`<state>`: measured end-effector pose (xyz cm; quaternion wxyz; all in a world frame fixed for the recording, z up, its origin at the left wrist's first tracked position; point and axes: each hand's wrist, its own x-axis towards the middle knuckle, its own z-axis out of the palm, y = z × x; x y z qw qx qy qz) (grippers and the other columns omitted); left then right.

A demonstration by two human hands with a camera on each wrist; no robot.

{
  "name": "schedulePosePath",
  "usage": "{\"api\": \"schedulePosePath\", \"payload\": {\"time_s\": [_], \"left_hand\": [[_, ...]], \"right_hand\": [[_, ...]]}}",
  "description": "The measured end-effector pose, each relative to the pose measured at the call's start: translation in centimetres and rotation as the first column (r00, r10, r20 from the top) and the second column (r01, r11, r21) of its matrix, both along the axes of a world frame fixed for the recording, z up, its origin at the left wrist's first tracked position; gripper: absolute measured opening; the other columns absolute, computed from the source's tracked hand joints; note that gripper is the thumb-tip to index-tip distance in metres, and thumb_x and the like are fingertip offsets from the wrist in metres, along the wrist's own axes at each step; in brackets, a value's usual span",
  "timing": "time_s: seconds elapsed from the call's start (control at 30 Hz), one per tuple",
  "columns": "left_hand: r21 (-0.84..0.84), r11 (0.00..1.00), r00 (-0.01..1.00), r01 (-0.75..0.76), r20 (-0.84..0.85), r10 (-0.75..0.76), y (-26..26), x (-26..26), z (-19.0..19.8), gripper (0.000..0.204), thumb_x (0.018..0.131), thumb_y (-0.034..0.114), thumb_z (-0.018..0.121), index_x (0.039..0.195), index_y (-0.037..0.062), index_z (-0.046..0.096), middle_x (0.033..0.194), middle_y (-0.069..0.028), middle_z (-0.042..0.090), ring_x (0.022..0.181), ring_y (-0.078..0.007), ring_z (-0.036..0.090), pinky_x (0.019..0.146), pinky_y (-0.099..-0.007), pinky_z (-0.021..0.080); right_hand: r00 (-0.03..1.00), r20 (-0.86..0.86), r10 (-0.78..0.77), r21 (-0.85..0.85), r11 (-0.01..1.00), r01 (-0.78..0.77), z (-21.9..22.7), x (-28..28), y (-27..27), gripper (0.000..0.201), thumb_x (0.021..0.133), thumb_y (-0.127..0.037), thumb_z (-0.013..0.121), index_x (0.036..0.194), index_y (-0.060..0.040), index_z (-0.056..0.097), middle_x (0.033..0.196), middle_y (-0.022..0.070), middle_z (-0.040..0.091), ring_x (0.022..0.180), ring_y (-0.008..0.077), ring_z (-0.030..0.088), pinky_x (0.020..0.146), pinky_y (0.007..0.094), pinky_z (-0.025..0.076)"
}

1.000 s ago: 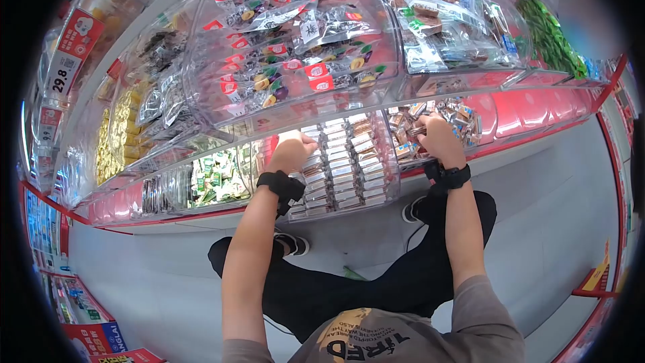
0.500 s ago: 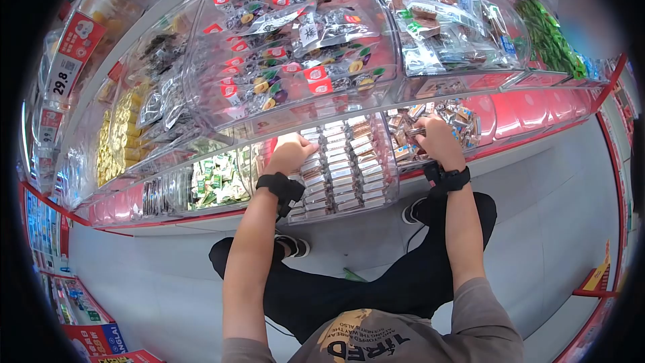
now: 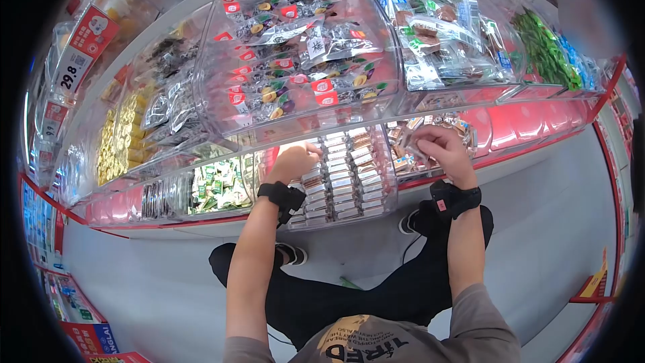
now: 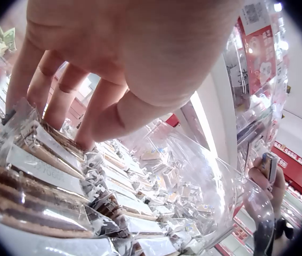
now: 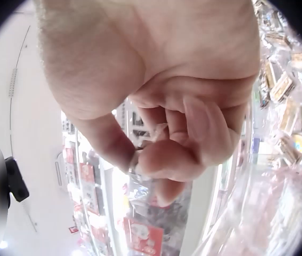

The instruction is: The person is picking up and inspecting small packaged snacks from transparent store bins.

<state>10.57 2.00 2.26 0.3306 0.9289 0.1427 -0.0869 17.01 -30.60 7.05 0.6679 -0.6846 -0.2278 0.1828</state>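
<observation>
My left hand (image 3: 294,160) is over the left side of a clear bin of small wrapped snack bars (image 3: 340,178) set in neat rows. Its fingers reach down among the brown, layered bars (image 4: 44,202) in clear wrappers, and its tips touch the wrappers in the left wrist view. My right hand (image 3: 445,149) is raised over the neighbouring bin of loose wrapped sweets (image 3: 410,160). Between its thumb and curled fingers it pinches a small wrapped sweet (image 4: 270,164). In the right wrist view the fingers hide most of that sweet.
Above the low bins, a clear shelf edge (image 3: 309,133) runs across, with bagged prunes (image 3: 269,67) and other packed snacks over it. Green-wrapped sweets (image 3: 218,185) lie to the left. Red-lined compartments (image 3: 531,124) stretch to the right. Grey floor (image 3: 161,282) lies below.
My right hand has lifted out of the loose sweets and come a little to the right, turning, with a sweet pinched in it. The left hand stays at the rows of bars.
</observation>
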Motion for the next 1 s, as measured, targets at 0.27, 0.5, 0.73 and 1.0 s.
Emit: {"api": "schedulePosePath", "payload": {"time_s": [0.27, 0.5, 0.73, 1.0], "left_hand": [[-0.02, 0.947, 0.944, 0.321, 0.085, -0.319, 1.5, 0.1, -1.5, 0.041, 0.085, 0.023, 0.041, 0.11, 0.0014, 0.065, 0.11, -0.024, 0.063, 0.108, -0.0356, 0.058, 0.095, -0.0376, 0.044], [0.153, 0.893, 0.857, 0.423, 0.252, -0.449, 1.7, 0.1, -1.8, 0.03, 0.088, 0.017, 0.042, 0.099, -0.0016, 0.062, 0.092, -0.0183, 0.062, 0.093, -0.0297, 0.058, 0.086, -0.0375, 0.044], [-0.081, 0.954, 0.952, 0.29, 0.123, -0.279, 0.5, -0.1, 1.2, 0.029, 0.089, 0.026, 0.047, 0.102, 0.0022, 0.057, 0.085, -0.0136, 0.062, 0.083, -0.0227, 0.059, 0.075, -0.0357, 0.043], [-0.013, 0.949, 0.948, 0.316, 0.049, -0.315, 0.0, -0.6, 2.2, 0.028, 0.085, 0.025, 0.049, 0.098, 0.002, 0.058, 0.081, -0.014, 0.063, 0.08, -0.0253, 0.061, 0.073, -0.0378, 0.045]], "right_hand": [[0.933, 0.153, 0.326, -0.044, 0.945, -0.323, 1.8, -2.9, 4.0, 0.037, 0.082, -0.003, 0.066, 0.117, 0.0002, 0.053, 0.09, 0.0038, 0.062, 0.074, 0.0067, 0.058, 0.066, 0.0212, 0.046], [0.731, 0.679, 0.069, -0.201, 0.975, 0.095, 0.7, -4.6, 7.6, 0.027, 0.077, -0.008, 0.069, 0.102, -0.0014, 0.06, 0.079, 0.0128, 0.063, 0.067, 0.0262, 0.061, 0.063, 0.0347, 0.049], [0.705, 0.648, 0.289, -0.367, 0.929, -0.043, -0.1, -5.0, 7.3, 0.025, 0.081, -0.01, 0.068, 0.103, -0.002, 0.062, 0.085, 0.0143, 0.065, 0.069, 0.0255, 0.066, 0.064, 0.0349, 0.052], [0.578, 0.782, 0.233, -0.374, 0.917, 0.136, -0.2, -5.1, 7.2, 0.018, 0.078, -0.005, 0.064, 0.096, -0.001, 0.063, 0.085, 0.0129, 0.064, 0.08, 0.028, 0.064, 0.072, 0.0364, 0.051]]}}
